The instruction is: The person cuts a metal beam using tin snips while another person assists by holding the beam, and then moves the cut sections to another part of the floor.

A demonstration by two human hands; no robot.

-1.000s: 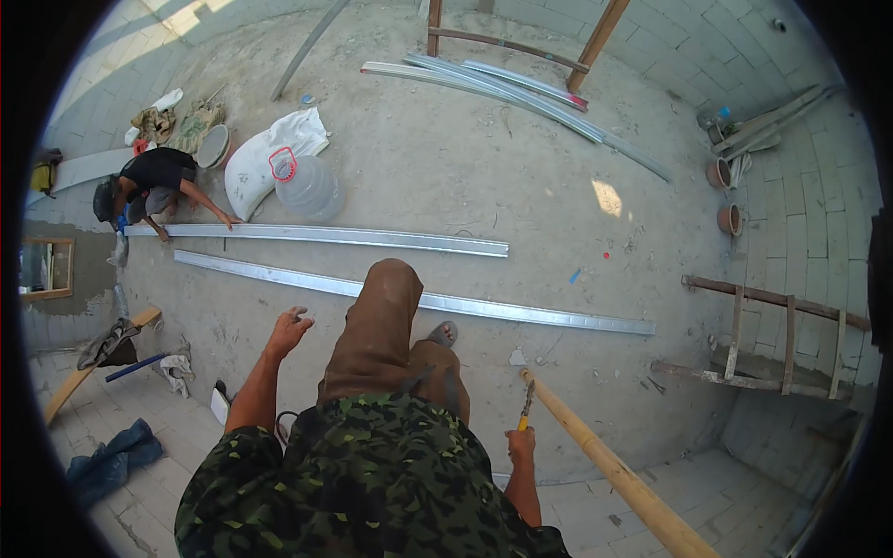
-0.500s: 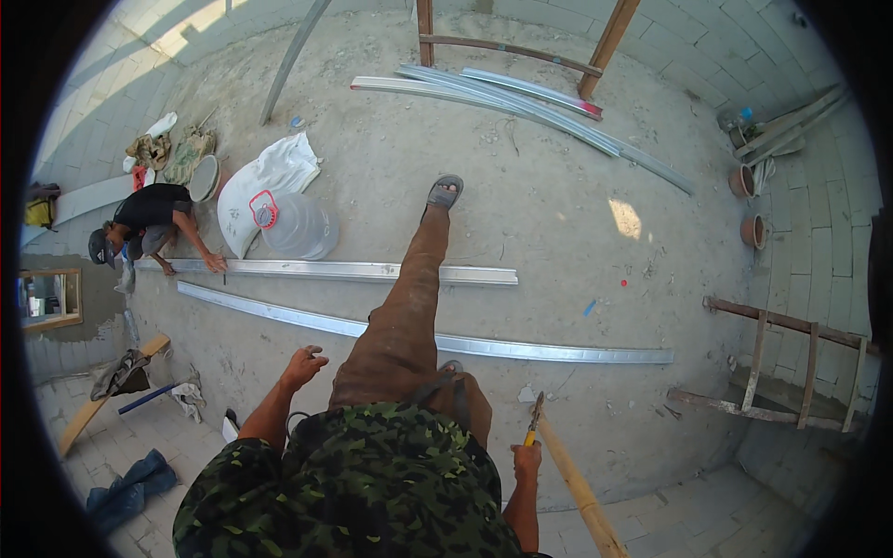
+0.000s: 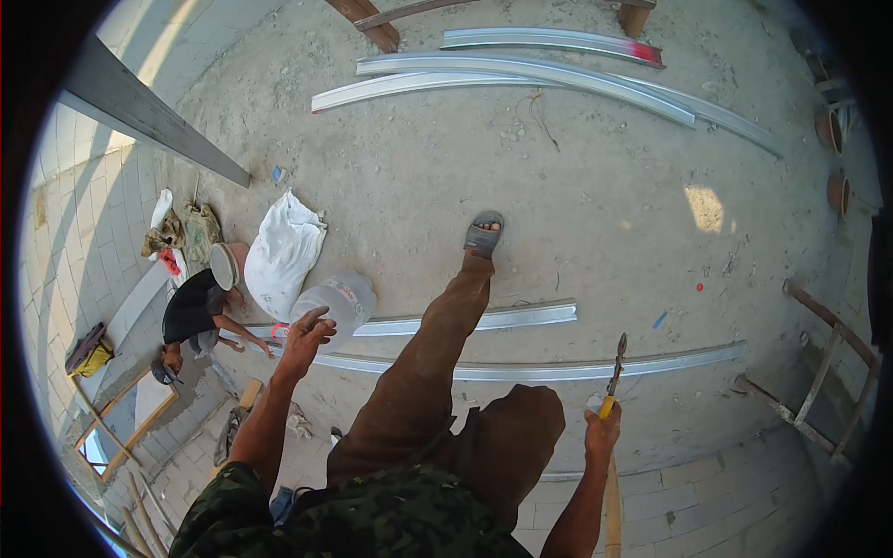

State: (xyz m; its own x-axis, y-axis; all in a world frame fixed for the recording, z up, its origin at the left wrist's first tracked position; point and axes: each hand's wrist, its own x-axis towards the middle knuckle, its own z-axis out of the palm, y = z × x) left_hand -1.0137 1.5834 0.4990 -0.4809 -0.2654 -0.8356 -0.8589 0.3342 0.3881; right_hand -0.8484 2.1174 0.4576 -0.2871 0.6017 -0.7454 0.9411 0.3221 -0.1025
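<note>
My left hand (image 3: 312, 337) is raised with its fingers apart, holding nothing; in view it overlaps a clear plastic jug (image 3: 352, 302). My right hand (image 3: 602, 430) grips yellow-handled metal snips (image 3: 614, 377), pointing forward. A pale bamboo pole (image 3: 612, 521) shows below that hand. One sandaled foot (image 3: 484, 232) is out in front on the dusty floor. Two long silver metal channels lie crosswise under my legs, a shorter one (image 3: 526, 316) and a longer one (image 3: 670, 361).
A co-worker (image 3: 191, 312) crouches at the left beside the channels, near a white sack (image 3: 279, 246). More metal channels (image 3: 521, 74) lie ahead below wooden posts (image 3: 372, 23). A grey slanted beam (image 3: 163, 121) stands upper left; a wooden ladder-like frame (image 3: 819, 363) is at right.
I have stepped forward and my view has shifted, bringing the far channels and grey beam closer. The snips moved rightward and up in view, still in my right hand. The co-worker appears lower.
</note>
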